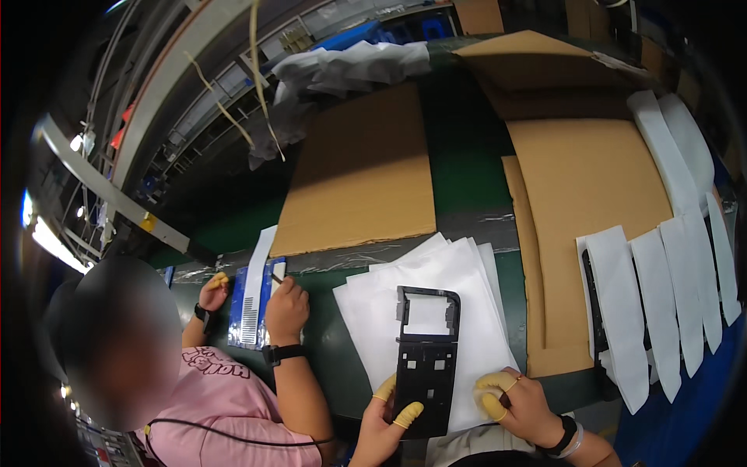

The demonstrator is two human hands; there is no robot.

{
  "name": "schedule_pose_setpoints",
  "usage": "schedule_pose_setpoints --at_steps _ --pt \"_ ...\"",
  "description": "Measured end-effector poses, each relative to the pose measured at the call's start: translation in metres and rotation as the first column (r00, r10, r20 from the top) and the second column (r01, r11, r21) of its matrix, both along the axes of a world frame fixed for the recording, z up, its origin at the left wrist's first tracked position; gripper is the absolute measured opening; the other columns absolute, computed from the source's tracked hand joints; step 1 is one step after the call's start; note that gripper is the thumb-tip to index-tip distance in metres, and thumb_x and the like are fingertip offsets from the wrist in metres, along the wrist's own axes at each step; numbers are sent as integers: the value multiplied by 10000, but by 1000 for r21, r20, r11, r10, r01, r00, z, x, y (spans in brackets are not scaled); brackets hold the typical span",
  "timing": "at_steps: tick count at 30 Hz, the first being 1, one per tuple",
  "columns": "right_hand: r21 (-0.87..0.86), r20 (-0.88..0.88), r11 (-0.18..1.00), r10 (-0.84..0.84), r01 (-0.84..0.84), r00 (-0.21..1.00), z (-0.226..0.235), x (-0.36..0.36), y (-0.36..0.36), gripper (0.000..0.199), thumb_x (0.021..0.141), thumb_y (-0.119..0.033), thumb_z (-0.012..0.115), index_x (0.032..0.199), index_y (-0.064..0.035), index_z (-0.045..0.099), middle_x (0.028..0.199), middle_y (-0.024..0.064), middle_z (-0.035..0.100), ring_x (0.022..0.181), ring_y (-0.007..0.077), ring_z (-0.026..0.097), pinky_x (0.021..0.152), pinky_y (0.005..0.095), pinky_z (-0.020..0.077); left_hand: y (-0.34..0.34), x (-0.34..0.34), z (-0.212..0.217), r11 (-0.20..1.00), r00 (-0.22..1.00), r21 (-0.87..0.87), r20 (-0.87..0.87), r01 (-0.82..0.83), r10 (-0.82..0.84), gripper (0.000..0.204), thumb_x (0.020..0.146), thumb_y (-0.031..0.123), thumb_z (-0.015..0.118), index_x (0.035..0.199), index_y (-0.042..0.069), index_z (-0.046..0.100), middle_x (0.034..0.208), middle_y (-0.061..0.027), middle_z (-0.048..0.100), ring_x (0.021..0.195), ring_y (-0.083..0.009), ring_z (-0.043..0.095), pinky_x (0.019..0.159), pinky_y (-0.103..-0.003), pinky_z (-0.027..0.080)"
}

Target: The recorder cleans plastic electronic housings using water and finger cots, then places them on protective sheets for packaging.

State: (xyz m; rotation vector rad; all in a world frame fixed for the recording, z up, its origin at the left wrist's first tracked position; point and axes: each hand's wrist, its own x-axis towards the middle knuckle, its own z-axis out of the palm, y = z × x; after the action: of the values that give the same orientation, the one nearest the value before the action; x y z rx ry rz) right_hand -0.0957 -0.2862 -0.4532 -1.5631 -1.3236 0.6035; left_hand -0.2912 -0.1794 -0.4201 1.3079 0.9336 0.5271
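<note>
A black plastic frame (pixel 426 366), with a large rectangular opening at its far end and small cut-outs lower down, is in my left hand (pixel 383 426). Yellow finger cots cover the thumb and a finger gripping its lower left edge. To the right of the frame, apart from it, my right hand (pixel 529 409) is closed, also with yellow finger cots. Something pale shows at its fingertips, too unclear to name. Beneath the frame, white sheets (pixel 366 300) lie in a loose, fanned stack on the dark green table.
At my left a co-worker in a pink shirt (pixel 233 412) works over a blue-and-white packet (pixel 243 311). A cardboard sheet (pixel 366 179) lies ahead; more cardboard (pixel 591 179) lies to the right. Several white-wrapped pieces (pixel 618 311) stand in a row at far right.
</note>
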Motion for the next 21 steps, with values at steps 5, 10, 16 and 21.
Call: schedule_pose_setpoints --at_steps 5,10,16,21 --pt "-64 -28 998 -17 15 999 1 -6 -3 201 829 -213 608 965 -67 599 758 78 569 539 198 567 504 296 448 -15 9 25 936 945 237 263 -261 197 513 812 18 635 1276 -12 416 1105 -69 544 984 -150 541 831 -258 444" --pt "51 31 998 -41 40 999 3 -9 -7 184 834 -209 604 928 -52 599 743 88 569 487 178 541 486 278 429 -18 14 54 54 897 994 -112 98 428 358 617 -77 646 953 47 652 799 -63 505 626 -196 505 517 -270 416" --pt "-21 -26 1000 -2 2 1000 13 -6 -9 188 823 -188 594 963 -63 597 875 136 596 697 269 598 594 352 464 7 28 49 -165 868 954 -146 250 475 388 540 55 657 927 63 668 798 -64 524 656 -213 502 522 -301 403" --pt "121 8 992 -33 32 999 12 -2 -7 179 878 -192 552 989 -53 570 846 166 591 676 308 585 600 358 457 72 70 39 -302 818 910 -65 284 572 377 604 55 604 969 106 682 742 -30 458 606 -171 466 466 -282 382"
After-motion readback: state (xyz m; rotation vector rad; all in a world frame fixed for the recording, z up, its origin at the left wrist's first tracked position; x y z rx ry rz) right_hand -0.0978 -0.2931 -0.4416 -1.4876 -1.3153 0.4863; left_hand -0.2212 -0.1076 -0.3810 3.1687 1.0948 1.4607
